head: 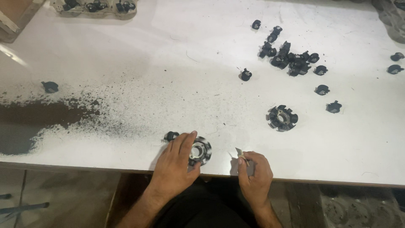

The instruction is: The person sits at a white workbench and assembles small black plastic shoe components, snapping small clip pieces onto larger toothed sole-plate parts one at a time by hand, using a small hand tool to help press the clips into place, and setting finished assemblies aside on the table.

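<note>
My left hand (175, 162) rests near the table's front edge, fingers wrapped over a round metal ring part (201, 152) with black pieces around it. A small black piece (170, 136) lies just beyond my fingertips. My right hand (253, 173) sits a little to the right, pinching a small thin blade-like piece (239, 152) between thumb and fingers. A second round part (282, 118) fitted with black pieces lies farther out to the right.
Several loose black pieces (291, 59) are scattered at the back right of the white table (190, 71). Dark powder (46, 114) is spread over the left side. A tray (95, 7) with parts stands at the far left edge. One black piece (50, 87) lies alone at left.
</note>
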{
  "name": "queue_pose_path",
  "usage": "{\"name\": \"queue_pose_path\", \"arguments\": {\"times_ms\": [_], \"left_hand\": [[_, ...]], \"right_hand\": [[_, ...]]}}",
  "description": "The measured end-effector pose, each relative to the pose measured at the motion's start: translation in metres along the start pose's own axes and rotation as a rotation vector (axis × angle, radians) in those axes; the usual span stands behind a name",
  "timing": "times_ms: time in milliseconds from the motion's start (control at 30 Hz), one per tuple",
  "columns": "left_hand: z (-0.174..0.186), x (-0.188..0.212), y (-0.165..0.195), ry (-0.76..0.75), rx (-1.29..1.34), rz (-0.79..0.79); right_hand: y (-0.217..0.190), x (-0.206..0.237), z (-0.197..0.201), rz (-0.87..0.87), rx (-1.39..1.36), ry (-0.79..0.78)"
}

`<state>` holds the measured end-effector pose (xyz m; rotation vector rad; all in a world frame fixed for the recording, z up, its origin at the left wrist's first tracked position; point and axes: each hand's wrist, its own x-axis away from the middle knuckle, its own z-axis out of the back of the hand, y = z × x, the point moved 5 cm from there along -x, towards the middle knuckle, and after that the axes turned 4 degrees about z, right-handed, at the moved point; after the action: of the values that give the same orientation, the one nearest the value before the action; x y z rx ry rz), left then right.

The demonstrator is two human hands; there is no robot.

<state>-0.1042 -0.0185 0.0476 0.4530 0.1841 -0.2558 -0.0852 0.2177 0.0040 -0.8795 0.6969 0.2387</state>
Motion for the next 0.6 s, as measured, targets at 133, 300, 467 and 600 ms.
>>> {"name": "queue_pose_path", "arguments": {"times_ms": [133, 300, 467, 600], "left_hand": [[0.001, -0.002, 0.002, -0.148, 0.239, -0.013], [-0.028, -0.019, 0.036, -0.277, 0.147, -0.033], [-0.022, -0.015, 0.045, -0.258, 0.115, -0.051], [0.005, -0.019, 0.066, 0.069, 0.265, -0.412]], "right_hand": [[0.0, -0.002, 0.002, -0.02, -0.031, 0.016], [0.0, -0.002, 0.003, -0.081, -0.052, 0.034], [0.0, -0.003, 0.009, -0.075, -0.029, 0.038], [0.006, -0.003, 0.007, -0.283, -0.09, -0.012]]}}
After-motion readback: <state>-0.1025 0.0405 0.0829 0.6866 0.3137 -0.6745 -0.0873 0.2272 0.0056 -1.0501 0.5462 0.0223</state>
